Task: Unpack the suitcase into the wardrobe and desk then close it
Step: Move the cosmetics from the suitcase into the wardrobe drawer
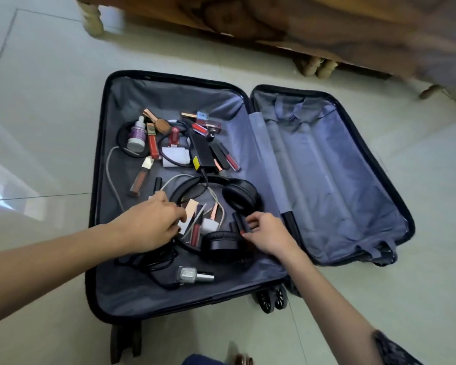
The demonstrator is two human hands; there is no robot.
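An open dark suitcase (169, 299) lies flat on the floor, its grey lining showing. Its left half holds black headphones (237, 196), a black charger brick (202, 154), white and black cables, a small purple-labelled bottle (137, 137), a nail polish bottle (192, 274) and several lip gloss tubes. The right half (340, 180) holds nothing. My left hand (153, 223) reaches among small tubes by the headband, fingers curled on a small copper-capped item. My right hand (267, 233) pinches a dark red tube (240, 222) beside the lower ear cup.
A wooden piece of furniture (248, 19) on pale turned legs stands just beyond the suitcase, blurred at the right. Pale glossy floor tiles (37, 101) surround the case. The suitcase wheels (271, 299) stick out at the near edge.
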